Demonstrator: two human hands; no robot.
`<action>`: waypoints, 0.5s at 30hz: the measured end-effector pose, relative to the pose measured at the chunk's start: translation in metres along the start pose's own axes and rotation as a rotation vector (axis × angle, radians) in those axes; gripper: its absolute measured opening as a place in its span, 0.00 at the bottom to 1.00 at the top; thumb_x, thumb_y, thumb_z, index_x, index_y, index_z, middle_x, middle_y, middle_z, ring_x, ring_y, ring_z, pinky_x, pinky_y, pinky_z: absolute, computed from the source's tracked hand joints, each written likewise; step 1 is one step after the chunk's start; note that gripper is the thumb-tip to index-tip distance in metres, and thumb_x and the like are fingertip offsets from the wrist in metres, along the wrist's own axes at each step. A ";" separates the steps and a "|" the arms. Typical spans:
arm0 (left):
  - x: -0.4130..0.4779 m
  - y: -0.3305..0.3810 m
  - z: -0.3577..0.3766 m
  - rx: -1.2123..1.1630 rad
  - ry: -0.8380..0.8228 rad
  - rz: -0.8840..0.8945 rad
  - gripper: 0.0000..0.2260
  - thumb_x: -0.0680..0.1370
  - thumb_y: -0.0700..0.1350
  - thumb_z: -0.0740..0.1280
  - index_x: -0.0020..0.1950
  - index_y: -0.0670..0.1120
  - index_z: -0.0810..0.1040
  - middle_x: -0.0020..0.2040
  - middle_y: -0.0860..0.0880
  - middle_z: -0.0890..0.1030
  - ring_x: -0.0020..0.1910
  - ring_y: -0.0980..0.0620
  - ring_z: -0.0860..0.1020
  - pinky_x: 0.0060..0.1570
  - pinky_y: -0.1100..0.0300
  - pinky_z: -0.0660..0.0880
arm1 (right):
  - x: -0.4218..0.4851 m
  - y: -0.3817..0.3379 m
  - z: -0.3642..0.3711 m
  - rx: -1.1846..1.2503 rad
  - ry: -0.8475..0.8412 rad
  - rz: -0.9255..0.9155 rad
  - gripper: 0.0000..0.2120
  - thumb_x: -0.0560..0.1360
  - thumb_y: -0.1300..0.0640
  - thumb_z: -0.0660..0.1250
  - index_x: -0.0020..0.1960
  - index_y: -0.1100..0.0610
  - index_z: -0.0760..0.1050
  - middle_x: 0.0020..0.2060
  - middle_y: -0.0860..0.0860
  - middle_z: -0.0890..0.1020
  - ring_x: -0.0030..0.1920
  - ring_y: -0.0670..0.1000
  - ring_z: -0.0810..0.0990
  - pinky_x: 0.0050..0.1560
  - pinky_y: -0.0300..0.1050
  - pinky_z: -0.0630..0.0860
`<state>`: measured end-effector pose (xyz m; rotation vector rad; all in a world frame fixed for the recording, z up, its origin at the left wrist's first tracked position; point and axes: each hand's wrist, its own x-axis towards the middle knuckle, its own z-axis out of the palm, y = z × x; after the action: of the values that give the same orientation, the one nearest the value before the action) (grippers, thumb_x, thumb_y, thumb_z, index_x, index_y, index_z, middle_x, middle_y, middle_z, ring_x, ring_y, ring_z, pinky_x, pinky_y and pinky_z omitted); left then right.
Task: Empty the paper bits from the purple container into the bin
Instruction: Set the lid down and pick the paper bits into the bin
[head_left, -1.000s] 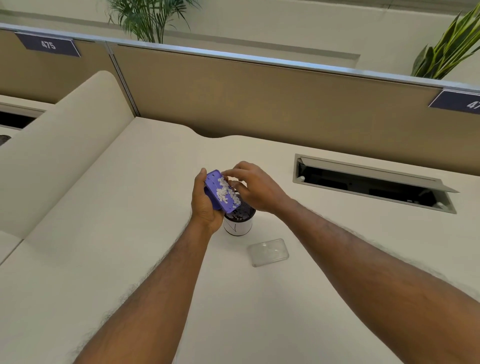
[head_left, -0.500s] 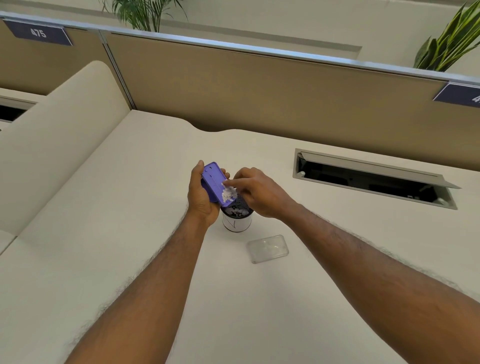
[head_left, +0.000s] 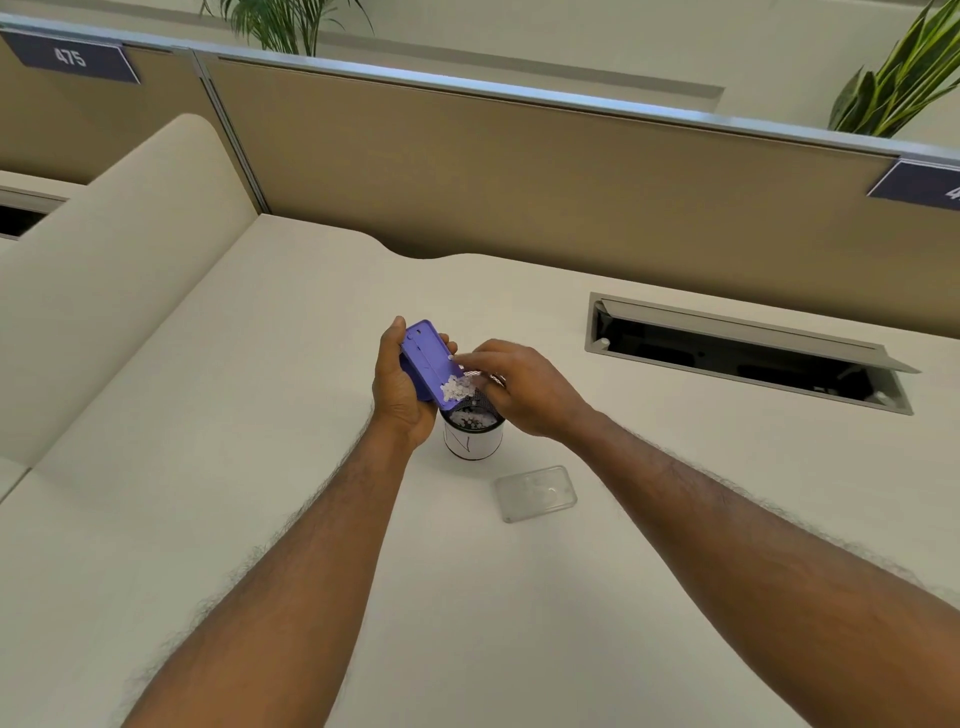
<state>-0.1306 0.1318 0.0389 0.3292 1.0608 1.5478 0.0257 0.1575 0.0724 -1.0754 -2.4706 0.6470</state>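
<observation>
My left hand (head_left: 400, 387) grips the purple container (head_left: 428, 358), tilted with its lower end over the small round bin (head_left: 474, 439). White paper bits (head_left: 457, 388) are bunched at that lower end, and more lie inside the bin's dark mesh top. My right hand (head_left: 519, 387) hovers over the bin just right of the container, fingers apart, fingertips touching the paper bits at the container's edge. The bin has a white lower wall and stands on the cream desk (head_left: 208, 467).
A clear plastic lid (head_left: 536, 492) lies flat on the desk right of the bin. An open cable hatch (head_left: 743, 351) is set in the desk at the right. A tan partition (head_left: 519, 171) runs along the back, and a raised cream divider (head_left: 104, 270) stands at the left.
The paper bits have slid down the container to its lower end, with some fallen into the bin. My right fingers moved down along the container toward the bin.
</observation>
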 end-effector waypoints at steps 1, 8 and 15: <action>0.000 0.000 0.000 0.000 0.001 -0.006 0.20 0.80 0.58 0.58 0.59 0.44 0.76 0.44 0.47 0.81 0.41 0.49 0.80 0.39 0.56 0.81 | 0.003 -0.001 -0.001 -0.002 0.010 0.001 0.15 0.79 0.62 0.62 0.63 0.56 0.77 0.55 0.53 0.81 0.53 0.53 0.78 0.50 0.51 0.77; -0.002 0.000 0.000 0.020 0.006 -0.009 0.20 0.80 0.58 0.58 0.58 0.44 0.77 0.44 0.47 0.82 0.40 0.50 0.81 0.38 0.56 0.81 | 0.007 0.003 0.001 -0.126 -0.031 -0.046 0.17 0.79 0.61 0.59 0.66 0.54 0.74 0.56 0.53 0.81 0.52 0.54 0.76 0.46 0.48 0.75; -0.001 -0.001 -0.001 0.022 0.004 0.004 0.21 0.80 0.58 0.58 0.61 0.42 0.75 0.46 0.45 0.81 0.43 0.49 0.80 0.42 0.56 0.81 | -0.008 0.009 0.006 -0.134 -0.010 -0.069 0.17 0.78 0.64 0.60 0.65 0.55 0.76 0.55 0.53 0.83 0.50 0.56 0.78 0.47 0.50 0.75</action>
<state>-0.1297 0.1301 0.0381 0.3437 1.0809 1.5421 0.0330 0.1551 0.0619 -1.0313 -2.5785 0.4735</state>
